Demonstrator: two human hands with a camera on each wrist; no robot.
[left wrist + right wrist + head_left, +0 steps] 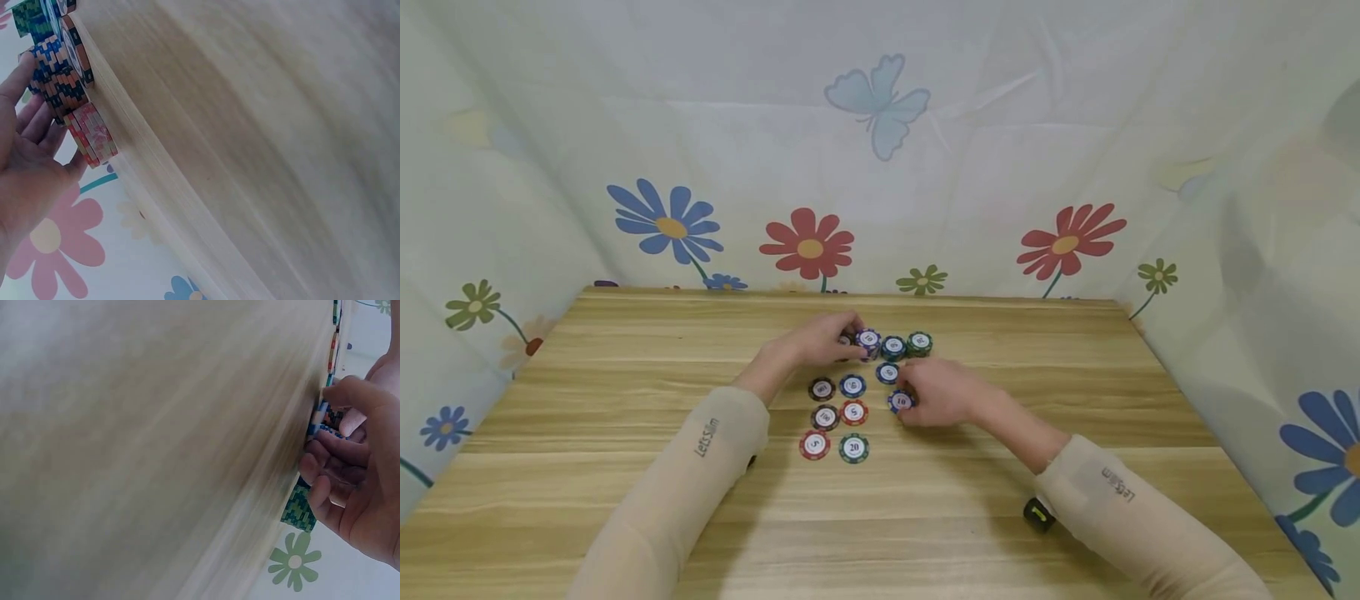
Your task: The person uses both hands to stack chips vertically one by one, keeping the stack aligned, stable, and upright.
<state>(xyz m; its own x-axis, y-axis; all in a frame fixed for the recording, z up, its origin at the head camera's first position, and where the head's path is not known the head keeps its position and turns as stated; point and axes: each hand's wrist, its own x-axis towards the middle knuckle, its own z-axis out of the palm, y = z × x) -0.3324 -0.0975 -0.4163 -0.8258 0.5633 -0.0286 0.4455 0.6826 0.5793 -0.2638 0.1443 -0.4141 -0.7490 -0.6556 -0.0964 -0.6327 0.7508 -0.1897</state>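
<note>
My left hand (pixel 820 342) is at the back row of poker chips, thumb and fingers around a stack of purple-and-white chips (pixel 868 339) with a 10 on top. In the left wrist view the thumb lies against patterned chip edges (pixel 49 57), with a red stack (pixel 94 132) beside the fingers. My right hand (pixel 943 392) pinches a single blue poker chip (pixel 901 402) marked 10 at the tabletop. Just beyond that chip lies another blue chip (pixel 887 372). The right wrist view shows the held chip's edge (pixel 317 417) between thumb and fingers.
A blue stack (pixel 893 347) and a green stack (pixel 920 342) continue the back row. Single chips lie in two columns nearer me, among them a red chip (pixel 815 444) and a green 20 chip (pixel 853 448). The wooden table (pixel 925 533) meets a flowered cloth backdrop (pixel 737 150).
</note>
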